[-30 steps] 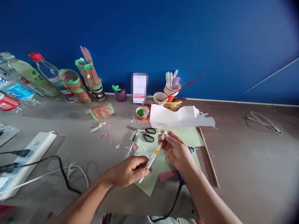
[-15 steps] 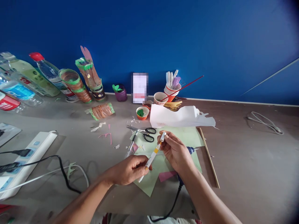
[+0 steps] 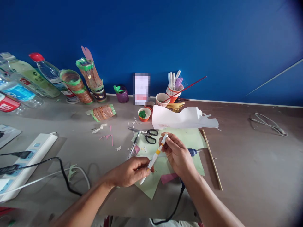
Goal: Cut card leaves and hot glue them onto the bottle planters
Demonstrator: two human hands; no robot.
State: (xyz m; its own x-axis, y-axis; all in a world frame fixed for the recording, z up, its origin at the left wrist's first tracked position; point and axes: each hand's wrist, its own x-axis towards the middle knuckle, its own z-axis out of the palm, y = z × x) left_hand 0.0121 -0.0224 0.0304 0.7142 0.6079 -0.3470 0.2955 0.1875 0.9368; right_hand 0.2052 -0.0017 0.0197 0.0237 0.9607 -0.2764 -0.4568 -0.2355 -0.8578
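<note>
Clearly, marker above cluttered tabletop; blue wall behind.

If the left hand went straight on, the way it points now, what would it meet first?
The left hand would most likely meet the right hand, which holds the cap at the tip of the white marker; depth is hard to judge here.

Cap now in line with marker
</note>
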